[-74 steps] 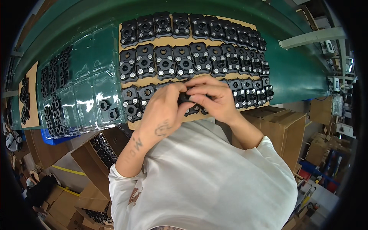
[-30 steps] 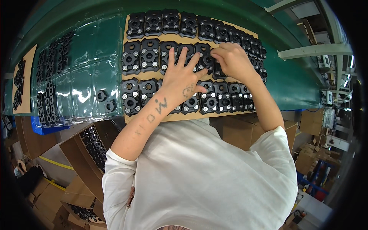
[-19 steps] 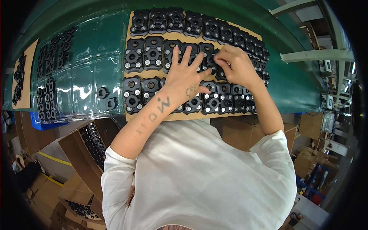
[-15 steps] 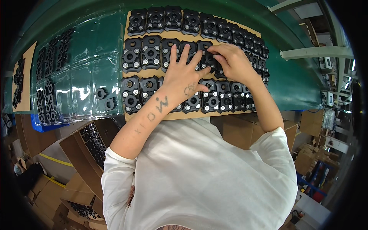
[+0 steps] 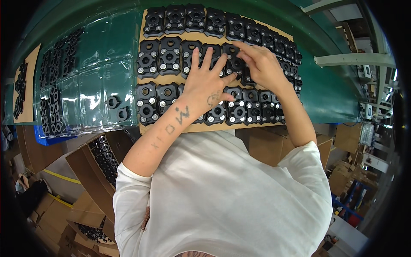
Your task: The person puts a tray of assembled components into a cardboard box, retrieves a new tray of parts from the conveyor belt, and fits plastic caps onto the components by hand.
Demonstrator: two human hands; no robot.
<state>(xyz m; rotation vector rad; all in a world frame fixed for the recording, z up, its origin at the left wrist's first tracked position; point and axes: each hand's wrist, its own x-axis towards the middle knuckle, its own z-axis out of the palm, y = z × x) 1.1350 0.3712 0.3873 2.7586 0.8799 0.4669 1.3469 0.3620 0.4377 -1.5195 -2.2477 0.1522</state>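
Black bracket-like parts with a round hole, a raised ring and silver screws lie in rows on a brown cardboard sheet [image 5: 171,78]. My left hand [image 5: 206,81] rests palm down with fingers spread over the middle and near rows, covering several parts. Its fingertips touch parts of the middle row. To the right, my right hand [image 5: 263,64] is bent over the same row. Its forefinger and thumb come close together at the upper right corner of a black bracket part [image 5: 231,63]. The other fingers are curled under, and whatever they hold is hidden.
Left of the cardboard, clear plastic sheeting [image 5: 92,81] covers the green table, with two loose black rings [image 5: 112,102] on it and more black parts further left. Cardboard boxes [image 5: 87,171] stand below the table edge. Metal brackets [image 5: 355,59] jut in at the right.
My right hand's fingertips have shifted slightly up, toward the far edge of the bracket part. The left hand stays almost in place, still spread.
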